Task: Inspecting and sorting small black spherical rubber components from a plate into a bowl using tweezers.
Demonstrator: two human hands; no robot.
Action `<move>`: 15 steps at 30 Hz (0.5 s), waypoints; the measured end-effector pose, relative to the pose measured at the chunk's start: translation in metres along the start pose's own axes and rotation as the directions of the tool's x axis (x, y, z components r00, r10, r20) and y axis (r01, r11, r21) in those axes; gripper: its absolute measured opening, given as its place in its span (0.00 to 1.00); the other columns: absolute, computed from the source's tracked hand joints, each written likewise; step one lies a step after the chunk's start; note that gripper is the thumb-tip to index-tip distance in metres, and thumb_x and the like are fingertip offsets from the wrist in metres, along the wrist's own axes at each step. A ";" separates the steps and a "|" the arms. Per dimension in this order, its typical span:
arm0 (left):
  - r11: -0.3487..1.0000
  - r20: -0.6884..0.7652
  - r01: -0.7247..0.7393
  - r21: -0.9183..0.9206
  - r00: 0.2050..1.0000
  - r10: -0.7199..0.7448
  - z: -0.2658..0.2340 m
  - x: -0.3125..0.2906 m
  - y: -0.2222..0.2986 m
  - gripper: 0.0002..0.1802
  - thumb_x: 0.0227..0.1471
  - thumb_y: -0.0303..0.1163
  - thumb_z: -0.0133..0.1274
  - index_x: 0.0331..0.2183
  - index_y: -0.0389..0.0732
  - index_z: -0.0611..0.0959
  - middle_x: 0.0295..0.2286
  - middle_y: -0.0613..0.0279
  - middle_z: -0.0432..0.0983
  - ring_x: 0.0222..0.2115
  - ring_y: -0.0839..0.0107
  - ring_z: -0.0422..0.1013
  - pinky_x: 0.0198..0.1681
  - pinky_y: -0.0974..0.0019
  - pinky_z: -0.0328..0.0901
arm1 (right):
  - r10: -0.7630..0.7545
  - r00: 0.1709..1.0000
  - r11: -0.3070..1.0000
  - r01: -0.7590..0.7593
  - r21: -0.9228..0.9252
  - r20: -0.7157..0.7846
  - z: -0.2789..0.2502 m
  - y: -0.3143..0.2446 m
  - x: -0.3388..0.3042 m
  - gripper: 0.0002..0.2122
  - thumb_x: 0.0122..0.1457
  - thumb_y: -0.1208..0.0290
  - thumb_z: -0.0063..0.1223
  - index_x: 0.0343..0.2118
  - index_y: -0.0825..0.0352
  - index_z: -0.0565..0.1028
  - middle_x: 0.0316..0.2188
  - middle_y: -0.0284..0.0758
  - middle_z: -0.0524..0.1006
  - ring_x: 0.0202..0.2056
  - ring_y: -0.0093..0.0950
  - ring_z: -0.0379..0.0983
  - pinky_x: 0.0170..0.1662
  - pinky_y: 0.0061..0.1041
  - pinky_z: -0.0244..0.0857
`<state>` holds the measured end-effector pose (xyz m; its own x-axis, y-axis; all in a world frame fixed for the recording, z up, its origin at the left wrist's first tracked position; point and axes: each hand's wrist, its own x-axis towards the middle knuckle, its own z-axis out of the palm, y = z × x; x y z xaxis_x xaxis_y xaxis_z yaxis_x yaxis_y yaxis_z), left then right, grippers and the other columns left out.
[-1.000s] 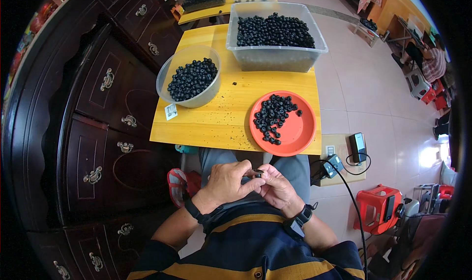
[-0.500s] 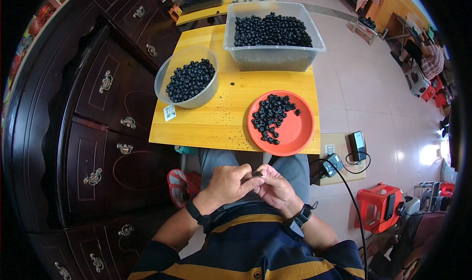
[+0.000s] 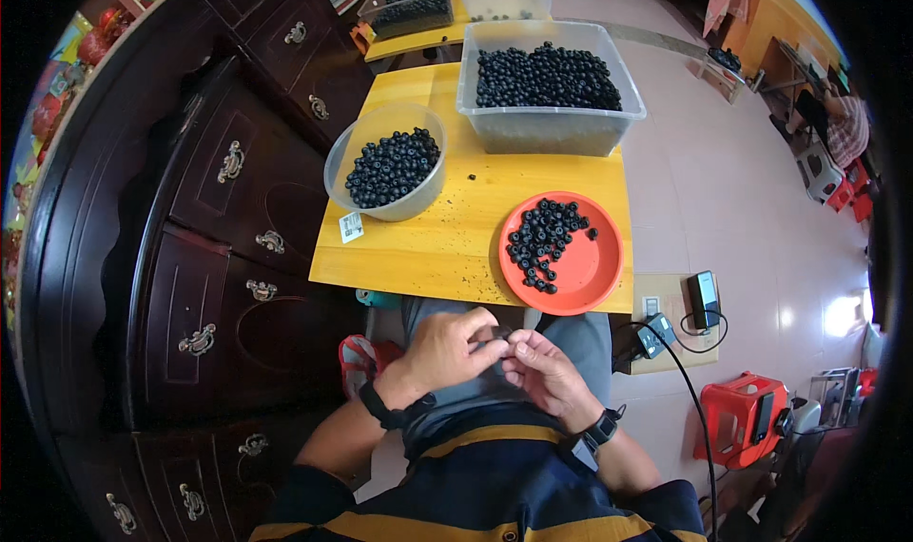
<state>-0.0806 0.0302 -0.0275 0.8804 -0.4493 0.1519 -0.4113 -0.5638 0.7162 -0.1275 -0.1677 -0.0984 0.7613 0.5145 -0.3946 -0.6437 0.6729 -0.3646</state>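
My hands meet above my lap, just off the near edge of the yellow table (image 3: pixel 390 257). My left hand (image 3: pixel 447 354) is closed, thumb and forefinger pinching a small dark piece (image 3: pixel 500 333); its exact shape is partly hidden. Touching it at the fingertips, my right hand (image 3: pixel 550 373) also has thumb and forefinger pressed together; what they grip is too small to make out. Beyond them sits a red plate (image 3: pixel 594 280) with a heap of small black round pieces (image 3: pixel 545 233), several showing a hole in the middle.
A round translucent tub (image 3: pixel 411 206) of black pieces stands at the left, and a big clear bin (image 3: pixel 552 141) of them at the back. Dark crumbs dot the tabletop. A dark wooden cabinet (image 3: pixel 214 285) borders the left. A black cable (image 3: pixel 687 390) and red stool (image 3: pixel 737 409) lie right.
The whole scene has shifted right and slightly down as my view turned. My hands stay fingertip to fingertip, with the dark piece less visible between them. The pieces in the plate look unmoved.
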 end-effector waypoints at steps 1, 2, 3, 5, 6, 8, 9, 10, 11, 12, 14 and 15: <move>0.999 -0.011 0.002 0.054 1.000 -0.001 -0.008 0.004 -0.004 0.12 0.46 0.32 0.65 0.31 0.38 0.80 0.17 0.60 0.73 0.17 0.66 0.72 0.22 0.64 0.65 | 0.001 1.000 1.000 -0.001 -0.001 0.005 0.003 -0.005 -0.003 0.07 0.65 0.69 0.56 0.44 0.60 0.74 0.38 0.29 0.80 0.36 0.19 0.77 0.41 0.18 0.72; 0.994 -0.016 0.023 0.105 1.000 -0.022 -0.017 0.010 -0.008 0.12 0.47 0.33 0.65 0.31 0.37 0.80 0.17 0.60 0.73 0.17 0.66 0.72 0.22 0.64 0.65 | -0.075 0.997 0.989 0.075 -0.129 0.004 0.008 -0.014 -0.007 0.07 0.64 0.70 0.56 0.44 0.61 0.74 0.38 0.29 0.80 0.37 0.18 0.77 0.41 0.18 0.71; 0.987 -0.019 0.046 0.153 0.999 -0.043 -0.028 0.015 -0.012 0.13 0.48 0.33 0.64 0.32 0.37 0.80 0.17 0.59 0.73 0.17 0.67 0.72 0.22 0.64 0.65 | -0.151 0.988 0.956 0.149 -0.254 0.009 0.015 -0.023 -0.014 0.07 0.64 0.70 0.56 0.43 0.61 0.74 0.38 0.30 0.80 0.37 0.18 0.76 0.42 0.18 0.71; 0.974 -0.145 0.117 0.192 0.985 -0.090 -0.050 0.028 -0.023 0.13 0.50 0.34 0.63 0.34 0.36 0.81 0.17 0.60 0.71 0.18 0.71 0.69 0.23 0.66 0.64 | -0.287 0.956 0.876 0.288 -0.387 0.063 0.033 -0.045 -0.027 0.07 0.64 0.72 0.57 0.43 0.64 0.74 0.38 0.32 0.80 0.37 0.18 0.75 0.43 0.20 0.70; 0.974 -0.257 0.178 0.138 0.957 -0.138 -0.064 0.039 -0.028 0.14 0.51 0.34 0.62 0.37 0.35 0.81 0.17 0.61 0.70 0.18 0.73 0.68 0.24 0.67 0.64 | -0.381 0.920 0.819 0.382 -0.428 0.091 0.046 -0.055 -0.035 0.07 0.63 0.74 0.56 0.42 0.65 0.74 0.38 0.33 0.80 0.37 0.19 0.75 0.43 0.21 0.70; 0.978 -0.471 0.184 0.096 0.874 -0.118 -0.086 0.062 -0.031 0.16 0.53 0.35 0.62 0.40 0.35 0.81 0.18 0.63 0.68 0.20 0.76 0.65 0.25 0.68 0.63 | -0.551 0.817 0.679 0.556 -0.480 0.167 0.074 -0.073 -0.056 0.07 0.62 0.77 0.56 0.42 0.67 0.73 0.37 0.36 0.80 0.38 0.22 0.75 0.44 0.24 0.70; 0.984 -0.572 0.134 0.121 0.820 -0.042 -0.093 0.070 -0.029 0.17 0.53 0.34 0.62 0.42 0.34 0.81 0.19 0.63 0.68 0.20 0.76 0.64 0.25 0.69 0.63 | -0.628 0.749 0.594 0.637 -0.491 0.213 0.088 -0.082 -0.067 0.08 0.61 0.78 0.55 0.43 0.68 0.72 0.37 0.38 0.79 0.37 0.24 0.75 0.44 0.25 0.70; 0.983 -0.563 0.136 0.121 0.825 -0.044 -0.093 0.072 -0.027 0.17 0.53 0.34 0.62 0.42 0.34 0.81 0.19 0.63 0.68 0.20 0.76 0.64 0.25 0.69 0.63 | -0.715 0.640 0.449 0.729 -0.517 0.281 0.100 -0.088 -0.078 0.09 0.60 0.78 0.56 0.42 0.69 0.71 0.35 0.39 0.79 0.37 0.26 0.75 0.43 0.26 0.71; 0.980 -0.560 0.134 0.145 0.828 -0.030 -0.091 0.072 -0.026 0.17 0.52 0.34 0.62 0.42 0.34 0.81 0.19 0.62 0.69 0.20 0.76 0.66 0.25 0.68 0.63 | -0.776 0.520 0.295 0.799 -0.523 0.356 0.110 -0.093 -0.086 0.10 0.59 0.78 0.56 0.42 0.69 0.70 0.34 0.39 0.78 0.36 0.28 0.75 0.42 0.27 0.71; 0.979 -0.552 0.125 0.162 0.834 -0.015 -0.089 0.073 -0.025 0.18 0.52 0.34 0.63 0.42 0.34 0.81 0.19 0.62 0.70 0.20 0.76 0.67 0.26 0.67 0.64 | -0.831 0.396 0.187 0.861 -0.472 0.392 0.125 -0.096 -0.092 0.11 0.57 0.79 0.58 0.41 0.69 0.70 0.33 0.40 0.78 0.34 0.29 0.75 0.40 0.27 0.71; 0.974 -0.456 0.133 0.185 0.889 -0.035 -0.073 0.058 -0.030 0.17 0.51 0.33 0.63 0.41 0.34 0.82 0.19 0.60 0.71 0.20 0.74 0.69 0.26 0.67 0.65 | -0.844 0.171 -0.030 0.932 -0.362 0.509 0.145 -0.109 -0.098 0.14 0.54 0.79 0.61 0.41 0.69 0.69 0.33 0.41 0.77 0.31 0.30 0.75 0.34 0.27 0.71; 0.973 -0.354 0.122 0.194 0.934 -0.046 -0.061 0.052 -0.032 0.16 0.51 0.32 0.63 0.40 0.34 0.82 0.19 0.59 0.73 0.20 0.73 0.70 0.26 0.66 0.66 | -0.806 0.070 -0.146 0.939 -0.312 0.588 0.154 -0.118 -0.104 0.16 0.53 0.80 0.62 0.43 0.69 0.69 0.33 0.42 0.77 0.30 0.31 0.76 0.32 0.27 0.71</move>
<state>-0.0068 0.0672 -0.0005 0.9249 -0.1481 0.3501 -0.3391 -0.7380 0.5834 -0.1187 -0.2185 0.1148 0.6183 -0.1937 0.7617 0.7841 0.2189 -0.5808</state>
